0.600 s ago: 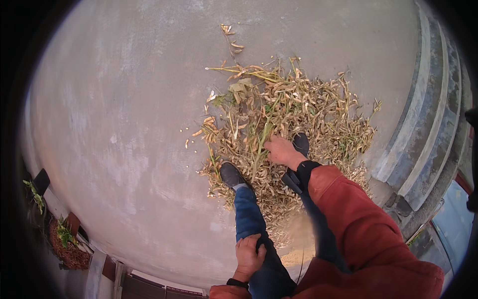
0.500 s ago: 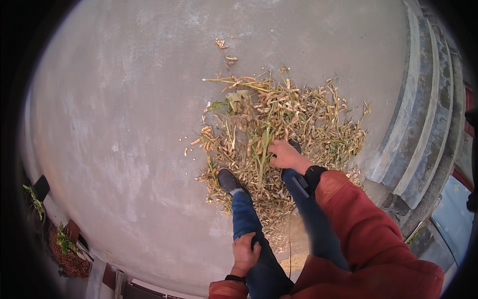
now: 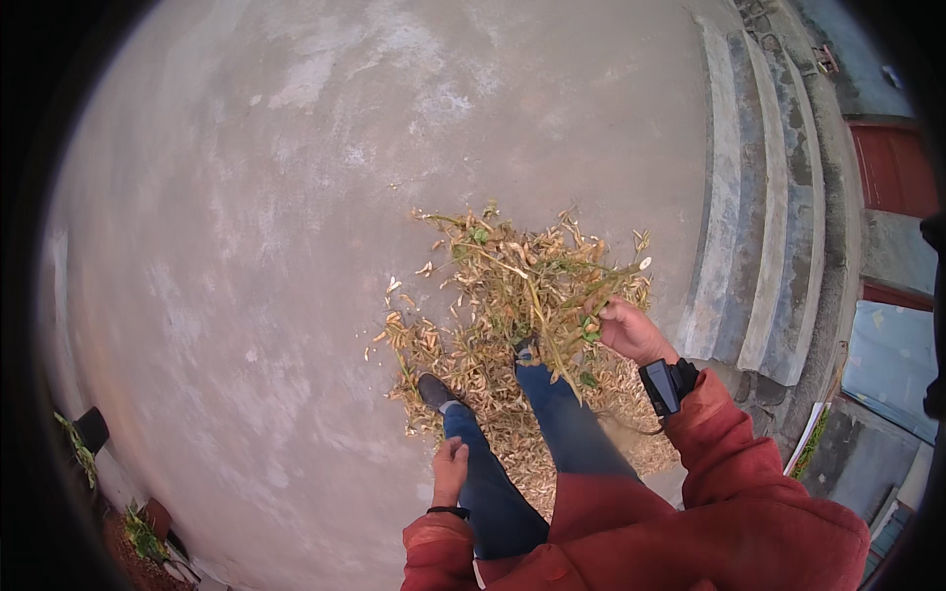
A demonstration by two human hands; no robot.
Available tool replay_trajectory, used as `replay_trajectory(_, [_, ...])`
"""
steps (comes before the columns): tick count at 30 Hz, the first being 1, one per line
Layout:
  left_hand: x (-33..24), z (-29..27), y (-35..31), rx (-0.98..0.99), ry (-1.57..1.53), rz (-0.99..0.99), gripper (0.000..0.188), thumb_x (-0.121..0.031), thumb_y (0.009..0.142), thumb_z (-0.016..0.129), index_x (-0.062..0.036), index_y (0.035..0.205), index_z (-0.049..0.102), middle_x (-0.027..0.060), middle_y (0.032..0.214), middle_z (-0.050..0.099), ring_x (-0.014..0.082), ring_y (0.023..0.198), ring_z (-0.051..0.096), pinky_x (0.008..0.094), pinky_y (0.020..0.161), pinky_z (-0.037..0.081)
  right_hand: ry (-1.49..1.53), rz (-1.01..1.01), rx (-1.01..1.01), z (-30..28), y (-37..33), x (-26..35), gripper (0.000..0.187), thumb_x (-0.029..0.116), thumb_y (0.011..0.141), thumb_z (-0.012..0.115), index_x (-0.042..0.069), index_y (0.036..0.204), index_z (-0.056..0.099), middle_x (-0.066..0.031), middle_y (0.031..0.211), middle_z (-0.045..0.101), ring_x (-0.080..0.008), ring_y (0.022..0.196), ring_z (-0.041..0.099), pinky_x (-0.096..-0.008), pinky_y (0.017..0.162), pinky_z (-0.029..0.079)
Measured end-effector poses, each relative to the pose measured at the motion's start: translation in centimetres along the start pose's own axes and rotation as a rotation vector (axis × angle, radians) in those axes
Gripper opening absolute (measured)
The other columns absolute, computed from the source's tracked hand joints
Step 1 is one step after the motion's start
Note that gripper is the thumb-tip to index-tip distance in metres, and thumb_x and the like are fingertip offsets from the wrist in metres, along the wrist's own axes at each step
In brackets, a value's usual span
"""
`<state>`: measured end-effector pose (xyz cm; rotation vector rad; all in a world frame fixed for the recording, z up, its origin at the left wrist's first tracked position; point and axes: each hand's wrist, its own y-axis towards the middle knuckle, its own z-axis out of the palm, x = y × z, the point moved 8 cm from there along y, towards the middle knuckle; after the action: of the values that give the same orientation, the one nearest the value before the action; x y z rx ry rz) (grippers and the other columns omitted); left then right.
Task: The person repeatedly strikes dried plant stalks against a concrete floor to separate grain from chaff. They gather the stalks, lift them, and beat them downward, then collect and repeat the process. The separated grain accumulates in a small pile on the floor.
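Note:
My right hand (image 3: 636,333) is closed around a bundle of dry bean stalks (image 3: 552,295) with pods and some green leaves, raised over the pile. My left hand (image 3: 450,473) is beside my left leg, its fingers curled in with nothing visible in them. Below lies a heap of tan bean pods and stems (image 3: 483,335), spread on the ground around my feet. My left shoe (image 3: 433,392) stands at the heap's left edge. The held stalks partly cover my right shoe (image 3: 525,349).
Grey concrete ground (image 3: 246,246) stretches ahead and to the left. Concrete steps (image 3: 759,197) run along the right side. At the lower left is a patch of soil with a green plant (image 3: 144,537). A pale blue panel (image 3: 892,364) stands at the far right.
My right hand has moved up and to the right, lifting a bundle of stalks from the heap. My left hand has come off my left leg, and the view has shifted to the right.

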<state>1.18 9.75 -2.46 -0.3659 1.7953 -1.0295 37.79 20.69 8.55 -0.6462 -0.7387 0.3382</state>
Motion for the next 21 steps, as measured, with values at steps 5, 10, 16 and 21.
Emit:
replay_trajectory(5, [-11.7, 2.2, -1.4, 0.166, -0.551, -0.206, 0.046, -0.034, 0.088, 0.053, -0.0019, 0.119, 0.048, 0.0093, 0.104, 0.058, 0.019, 0.089, 0.058, 0.0287, 0.079, 0.045, -0.03, 0.069, -0.089, 2.4, -3.5, 0.7, 0.034, 0.007, 0.079, 0.048, 0.002, 0.112, 0.046, -0.0071, 0.104, 0.053, -0.0205, 0.093, 0.053, -0.0397, 0.085, 0.043])
replay_trajectory(10, [-23.0, 5.7, -4.5, 0.405, -0.642, -0.193, 0.051, -0.038, 0.087, 0.053, -0.0031, 0.123, 0.046, 0.0105, 0.107, 0.057, 0.0162, 0.089, 0.057, 0.0263, 0.078, 0.044, 0.096, 0.022, -0.046, 7.1, -6.0, 0.7, 0.031, 0.007, 0.082, 0.046, 0.003, 0.112, 0.045, -0.0058, 0.098, 0.054, -0.0181, 0.089, 0.054, -0.0351, 0.08, 0.046])
replay_trajectory(16, [-27.6, 8.8, -6.9, 0.578, -0.328, 0.021, 0.03, -0.023, 0.082, 0.058, -0.0041, 0.105, 0.057, 0.0003, 0.075, 0.055, 0.0092, 0.065, 0.049, 0.024, 0.057, 0.04, 0.026, 0.051, -0.024, 10.6, -8.1, 1.2, 0.032, 0.005, 0.083, 0.043, 0.0, 0.114, 0.045, -0.0074, 0.1, 0.054, -0.0192, 0.091, 0.055, -0.0354, 0.082, 0.046])
replay_trajectory(21, [-27.3, 7.4, -6.2, 0.45, -0.071, 0.112, 0.03, -0.014, 0.081, 0.052, -0.0017, 0.107, 0.055, 0.0021, 0.077, 0.055, 0.0109, 0.057, 0.051, 0.0239, 0.05, 0.041, 0.041, -0.096, -0.055, 10.9, -10.5, 5.4, 0.033, 0.004, 0.084, 0.042, 0.0, 0.117, 0.044, -0.0071, 0.1, 0.053, -0.0193, 0.094, 0.056, -0.0356, 0.08, 0.048])
